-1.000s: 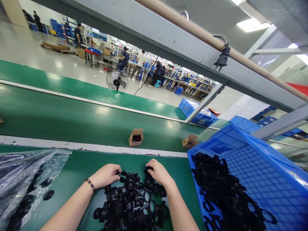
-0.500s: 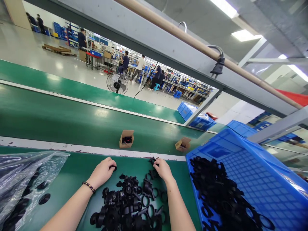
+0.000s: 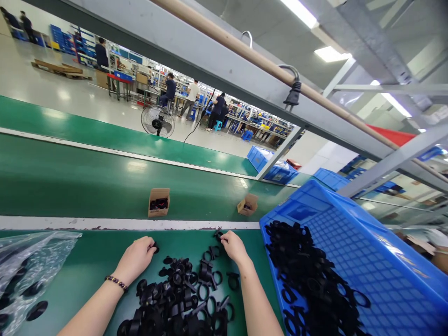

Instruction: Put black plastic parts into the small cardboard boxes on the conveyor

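Observation:
My left hand (image 3: 136, 256), with a beaded bracelet on its wrist, pinches a small black round part (image 3: 156, 248) just above the green worktop; the fingers hide most of it. To the right, my right hand (image 3: 234, 246) has its fingertips closed on a small black plastic part (image 3: 218, 234) near the white edge strip. Between and below both hands lies a heap of black plastic parts (image 3: 175, 294), rings and round caps among them. A loose black ring piece (image 3: 233, 281) lies beside my right forearm.
A blue crate (image 3: 378, 247) with many black ring parts stands at the right. Two small open cardboard boxes (image 3: 159, 210) (image 3: 247, 205) sit on the green conveyor belt (image 3: 87, 177). At the left lies a clear plastic bag (image 3: 52, 256) with black discs. A metal frame crosses above.
The view has swung slightly to the right. Both cardboard boxes have shifted left along the belt. Each hand still holds its part in about the same place.

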### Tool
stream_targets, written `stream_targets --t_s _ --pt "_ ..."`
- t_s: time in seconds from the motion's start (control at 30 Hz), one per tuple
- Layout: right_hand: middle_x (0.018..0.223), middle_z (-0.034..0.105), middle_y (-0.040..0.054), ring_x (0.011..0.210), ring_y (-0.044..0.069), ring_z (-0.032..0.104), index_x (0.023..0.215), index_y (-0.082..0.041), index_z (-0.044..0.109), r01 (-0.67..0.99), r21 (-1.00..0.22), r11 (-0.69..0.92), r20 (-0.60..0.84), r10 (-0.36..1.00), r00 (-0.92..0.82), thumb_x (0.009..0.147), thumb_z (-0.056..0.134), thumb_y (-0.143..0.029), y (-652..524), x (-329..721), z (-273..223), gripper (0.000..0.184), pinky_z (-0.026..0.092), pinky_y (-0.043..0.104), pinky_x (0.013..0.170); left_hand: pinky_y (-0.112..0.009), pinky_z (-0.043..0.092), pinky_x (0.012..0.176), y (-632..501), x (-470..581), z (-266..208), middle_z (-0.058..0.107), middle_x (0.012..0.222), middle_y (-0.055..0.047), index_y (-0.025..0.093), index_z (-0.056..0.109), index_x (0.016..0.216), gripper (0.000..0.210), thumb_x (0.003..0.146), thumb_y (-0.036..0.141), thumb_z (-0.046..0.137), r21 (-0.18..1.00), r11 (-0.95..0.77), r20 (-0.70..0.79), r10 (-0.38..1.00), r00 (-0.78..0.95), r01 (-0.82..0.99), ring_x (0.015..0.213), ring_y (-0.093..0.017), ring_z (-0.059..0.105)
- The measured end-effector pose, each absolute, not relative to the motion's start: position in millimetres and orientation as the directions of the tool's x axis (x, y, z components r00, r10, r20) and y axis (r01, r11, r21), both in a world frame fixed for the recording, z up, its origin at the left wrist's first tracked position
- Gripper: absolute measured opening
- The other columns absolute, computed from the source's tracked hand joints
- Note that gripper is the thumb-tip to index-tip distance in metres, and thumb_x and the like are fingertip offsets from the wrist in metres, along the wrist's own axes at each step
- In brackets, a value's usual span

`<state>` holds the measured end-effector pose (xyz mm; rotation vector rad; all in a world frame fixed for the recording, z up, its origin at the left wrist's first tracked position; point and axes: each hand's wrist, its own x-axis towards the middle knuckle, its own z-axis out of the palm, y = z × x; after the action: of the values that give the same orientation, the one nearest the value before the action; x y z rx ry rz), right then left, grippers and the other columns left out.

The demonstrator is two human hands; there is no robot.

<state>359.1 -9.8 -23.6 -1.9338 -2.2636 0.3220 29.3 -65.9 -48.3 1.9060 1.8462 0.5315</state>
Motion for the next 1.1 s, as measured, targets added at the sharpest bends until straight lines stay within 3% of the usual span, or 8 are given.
stream_targets --t_s 0.1,0.33,0.5,0.67,0.8,1.0,1.07,1.1 --pt "0.082 0.058 0.0026 0.080 0.014 0.053 0.083 -0.022 0.064 0.947 -0.252 0.199 0.025 0.980 -0.199 0.077 0.044 -0.022 -10 365 -25 0.021 0.037 0.023 0.071 -0.027 0.035 0.065 -67 33 -48 0.056 0.074 -0.002 0.020 0.048 0.067 0.014 0.076 0.023 0.039 0.580 -0.064 -0.016 0.996 0.090 0.812 0.070 -0.017 0.051" --pt "0.118 0.047 0.0088 0.104 0.019 0.044 0.088 -0.016 0.065 0.993 -0.114 0.026 0.452 0.891 0.029 0.080 0.038 -0.020 57 406 -2 0.028 0.033 0.031 0.089 -0.025 0.033 0.061 -68 33 -50 0.054 0.072 0.000 0.021 0.043 0.067 0.014 0.078 0.025 0.036 0.597 -0.080 -0.007 0.994 0.105 0.798 0.067 -0.016 0.050" --pt "0.121 0.047 0.0097 0.105 0.020 0.044 0.092 -0.012 0.063 1.000 -0.013 0.004 0.291 0.957 0.000 0.078 0.036 -0.013 112 417 10 0.031 0.030 0.030 0.091 -0.026 0.033 0.061 -65 33 -49 0.054 0.071 0.000 0.020 0.042 0.066 0.012 0.077 0.024 0.037 0.606 -0.059 -0.037 0.994 0.102 0.793 0.067 -0.016 0.050" --pt "0.100 0.061 0.0074 0.088 0.018 0.054 0.082 -0.017 0.066 0.997 -0.020 0.077 0.119 0.990 -0.074 0.066 0.044 -0.006 128 402 1 0.029 0.037 0.024 0.073 -0.026 0.033 0.061 -64 34 -49 0.054 0.071 0.000 0.020 0.044 0.067 0.012 0.076 0.026 0.038 0.615 -0.052 -0.036 0.995 0.094 0.787 0.068 -0.016 0.050" --pt "0.094 0.061 0.0073 0.089 0.018 0.053 0.079 -0.017 0.065 0.993 -0.020 0.114 0.037 0.993 -0.113 0.062 0.046 -0.004 127 387 -2 0.029 0.035 0.025 0.074 -0.026 0.034 0.062 -63 34 -50 0.055 0.071 0.000 0.020 0.047 0.067 0.012 0.075 0.027 0.041 0.631 -0.038 -0.031 0.997 0.075 0.775 0.067 -0.015 0.050" --pt "0.106 0.054 0.0134 0.101 0.022 0.047 0.095 -0.011 0.059 0.998 -0.013 0.066 0.145 0.987 -0.063 0.067 0.043 -0.006 100 348 23 0.033 0.030 0.034 0.088 -0.023 0.038 0.061 -63 34 -48 0.054 0.066 0.002 0.019 0.051 0.072 0.019 0.077 0.033 0.039 0.853 -0.008 -0.032 0.997 0.066 0.523 0.065 -0.014 0.050" --pt "0.116 0.048 0.0158 0.107 0.023 0.042 0.107 -0.009 0.052 0.996 -0.055 0.074 0.229 0.972 -0.059 0.074 0.038 -0.009 74 321 26 0.036 0.029 0.035 0.090 -0.022 0.039 0.062 -63 35 -47 0.053 0.066 0.002 0.019 0.051 0.073 0.019 0.077 0.034 0.040 0.905 -0.022 -0.005 0.998 0.064 0.424 0.065 -0.013 0.050" --pt "0.114 0.049 0.0144 0.106 0.021 0.043 0.109 -0.011 0.051 0.974 -0.157 0.164 0.283 0.952 -0.114 0.077 0.037 -0.013 57 305 25 0.035 0.031 0.033 0.089 -0.022 0.039 0.062 -64 36 -46 0.053 0.066 0.002 0.018 0.051 0.074 0.019 0.077 0.034 0.041 0.922 -0.031 0.007 0.998 0.064 0.387 0.065 -0.012 0.049"
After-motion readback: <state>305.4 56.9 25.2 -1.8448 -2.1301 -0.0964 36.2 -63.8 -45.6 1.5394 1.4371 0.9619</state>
